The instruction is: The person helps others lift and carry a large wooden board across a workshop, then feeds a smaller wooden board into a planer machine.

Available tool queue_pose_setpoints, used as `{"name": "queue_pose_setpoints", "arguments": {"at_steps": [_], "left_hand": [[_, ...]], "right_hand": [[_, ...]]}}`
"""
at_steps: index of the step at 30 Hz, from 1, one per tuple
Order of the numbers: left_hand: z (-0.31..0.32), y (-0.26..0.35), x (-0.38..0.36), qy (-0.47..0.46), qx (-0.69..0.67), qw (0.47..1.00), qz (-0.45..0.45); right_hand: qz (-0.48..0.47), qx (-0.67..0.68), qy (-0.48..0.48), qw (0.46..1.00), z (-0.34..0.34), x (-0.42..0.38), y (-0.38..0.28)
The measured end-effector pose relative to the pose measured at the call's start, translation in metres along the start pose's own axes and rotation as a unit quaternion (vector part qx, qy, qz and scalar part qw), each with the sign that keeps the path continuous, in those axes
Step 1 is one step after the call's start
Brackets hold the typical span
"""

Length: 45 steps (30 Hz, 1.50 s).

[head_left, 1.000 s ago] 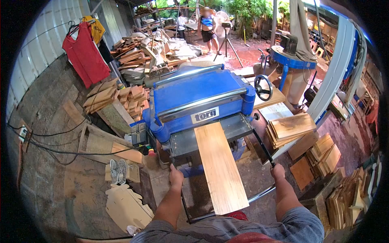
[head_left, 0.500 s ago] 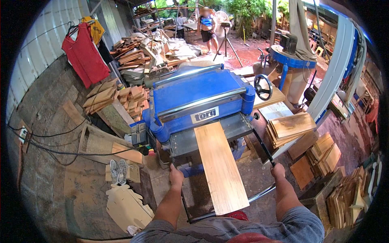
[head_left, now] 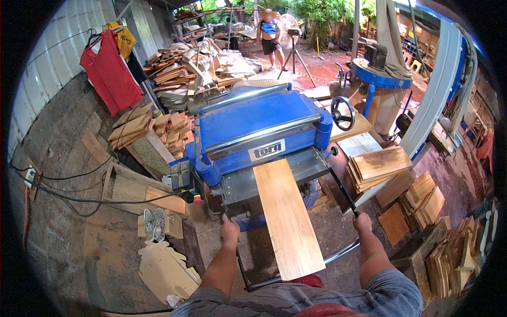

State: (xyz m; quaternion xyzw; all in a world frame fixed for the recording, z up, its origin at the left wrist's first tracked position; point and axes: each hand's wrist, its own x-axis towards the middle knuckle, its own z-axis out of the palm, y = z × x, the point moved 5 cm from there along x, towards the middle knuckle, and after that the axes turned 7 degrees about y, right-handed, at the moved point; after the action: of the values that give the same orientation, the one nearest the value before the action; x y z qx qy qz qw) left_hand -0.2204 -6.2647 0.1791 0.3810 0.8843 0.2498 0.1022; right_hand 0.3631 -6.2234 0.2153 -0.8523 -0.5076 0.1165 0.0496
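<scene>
A blue thickness planer (head_left: 259, 124) stands in front of me, with a "torq" label on its near face. One long wooden board (head_left: 289, 224) lies with its far end at the planer's dark infeed table (head_left: 237, 193) and its near end close to my waist. My left hand (head_left: 230, 231) is closed round the left side bar of the black support frame. On the other side, my right hand (head_left: 363, 223) grips the black right side bar (head_left: 344, 191). Neither hand touches the board. A steel roller (head_left: 342, 252) crosses the frame near my body.
Stacked boards (head_left: 380, 166) lie to the right, with more planks (head_left: 449, 259) nearer me. Scrap wood (head_left: 174, 129) is heaped left and behind. A black cable (head_left: 100, 199) crosses the left floor, near a pair of shoes (head_left: 155, 224). A person (head_left: 270, 39) stands behind the planer beside a tripod (head_left: 296, 50).
</scene>
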Motion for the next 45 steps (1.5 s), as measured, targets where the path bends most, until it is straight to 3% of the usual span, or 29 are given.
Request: {"name": "queue_pose_setpoints", "arguments": {"at_steps": [25,45], "left_hand": [[0.001,-0.001,0.001,0.024,-0.008,0.999,0.029],[-0.005,0.003,-0.002,-0.012,0.028,0.999,0.009]], "right_hand": [[0.002,0.009,0.012,1.000,-0.014,-0.010,-0.008],[0.010,0.004,0.003,1.000,-0.003,-0.002,-0.003]]}}
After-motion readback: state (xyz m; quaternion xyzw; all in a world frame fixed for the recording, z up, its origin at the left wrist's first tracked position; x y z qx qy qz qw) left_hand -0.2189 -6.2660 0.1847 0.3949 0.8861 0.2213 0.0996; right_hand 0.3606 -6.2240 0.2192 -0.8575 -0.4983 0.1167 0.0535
